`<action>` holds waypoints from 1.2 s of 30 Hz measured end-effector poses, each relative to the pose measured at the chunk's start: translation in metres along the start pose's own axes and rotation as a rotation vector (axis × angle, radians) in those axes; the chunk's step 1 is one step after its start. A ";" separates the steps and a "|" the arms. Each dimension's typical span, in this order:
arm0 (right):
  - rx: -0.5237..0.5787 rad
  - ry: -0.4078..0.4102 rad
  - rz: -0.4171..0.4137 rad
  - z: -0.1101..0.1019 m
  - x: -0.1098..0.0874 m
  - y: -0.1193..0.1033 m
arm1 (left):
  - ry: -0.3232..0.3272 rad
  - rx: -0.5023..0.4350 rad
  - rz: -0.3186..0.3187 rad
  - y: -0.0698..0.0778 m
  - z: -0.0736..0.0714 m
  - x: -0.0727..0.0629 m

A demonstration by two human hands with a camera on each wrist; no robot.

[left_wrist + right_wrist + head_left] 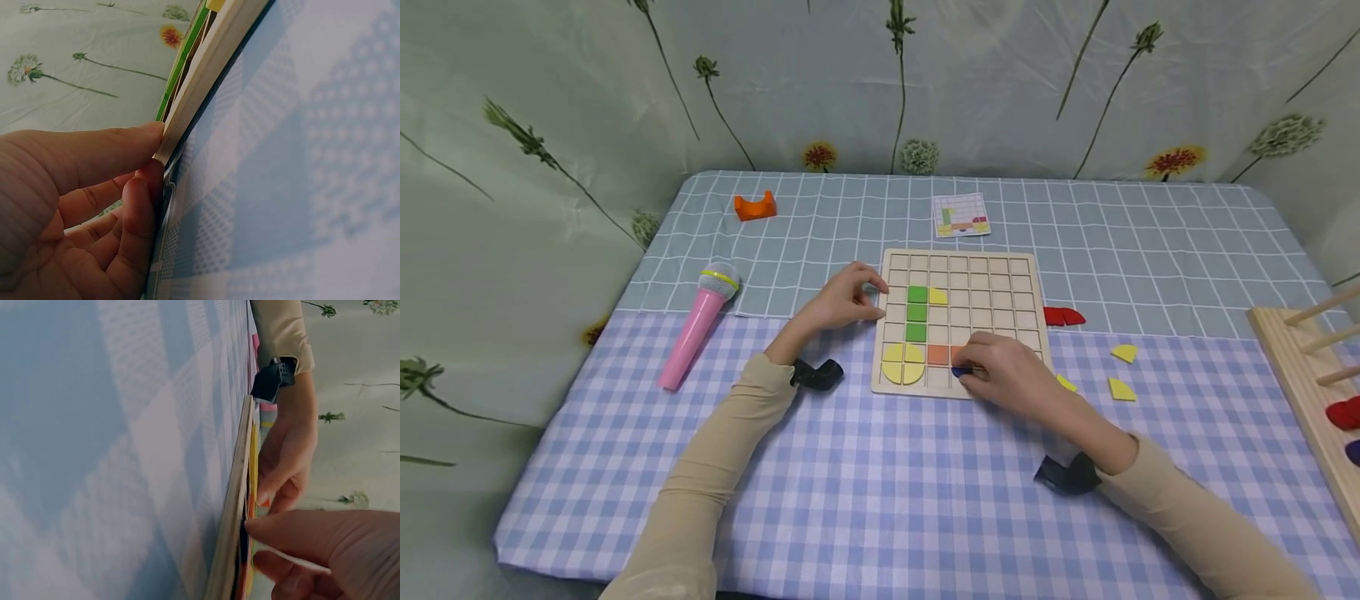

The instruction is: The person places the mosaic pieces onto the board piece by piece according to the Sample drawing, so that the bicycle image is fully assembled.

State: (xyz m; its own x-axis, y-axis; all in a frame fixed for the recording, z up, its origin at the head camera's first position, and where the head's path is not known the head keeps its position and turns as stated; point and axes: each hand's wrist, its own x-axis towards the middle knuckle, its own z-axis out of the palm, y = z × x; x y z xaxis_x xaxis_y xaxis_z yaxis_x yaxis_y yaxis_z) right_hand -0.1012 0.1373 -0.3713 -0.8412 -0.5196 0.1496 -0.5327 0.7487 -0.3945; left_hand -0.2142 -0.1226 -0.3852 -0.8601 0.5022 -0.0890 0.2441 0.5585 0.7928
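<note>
A square wooden grid board (992, 302) lies on the table with colored pieces in its cells: green squares (917, 312), orange squares (937, 355), a yellow circle (903, 364) of quarter pieces, and one yellow quarter piece (937, 297). Over the board's front rows, my right hand (1011, 373) pinches a small dark blue piece (960, 371) between thumb and fingers, right at the orange squares. My left hand (844, 298) touches the board's left edge with fingertips spaced along it. In the left wrist view its thumb (119, 147) lies against the wooden rim.
A pattern card (961, 215) lies behind the board. Red pieces (1063, 317) and yellow quarter pieces (1122, 389) are to its right. A pink microphone (700, 325) and an orange holder (755, 206) lie left. At the far right stands a wooden peg rack (1292, 367).
</note>
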 end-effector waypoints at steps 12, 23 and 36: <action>-0.019 0.051 0.038 -0.023 -0.020 0.026 | 0.007 -0.004 -0.004 0.001 0.000 -0.002; -0.085 0.137 0.083 -0.038 -0.050 0.056 | 0.009 -0.012 0.001 0.000 0.000 -0.001; -0.186 0.101 0.224 -0.057 -0.071 0.079 | -0.001 -0.019 0.004 -0.001 0.000 -0.001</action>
State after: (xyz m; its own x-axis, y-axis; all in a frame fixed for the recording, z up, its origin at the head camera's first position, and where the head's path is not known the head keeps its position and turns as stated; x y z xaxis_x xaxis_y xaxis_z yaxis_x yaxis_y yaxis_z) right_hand -0.0892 0.2567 -0.3613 -0.9396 -0.2969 0.1707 -0.3333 0.9072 -0.2567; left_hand -0.2140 -0.1240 -0.3858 -0.8588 0.5050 -0.0864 0.2388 0.5437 0.8046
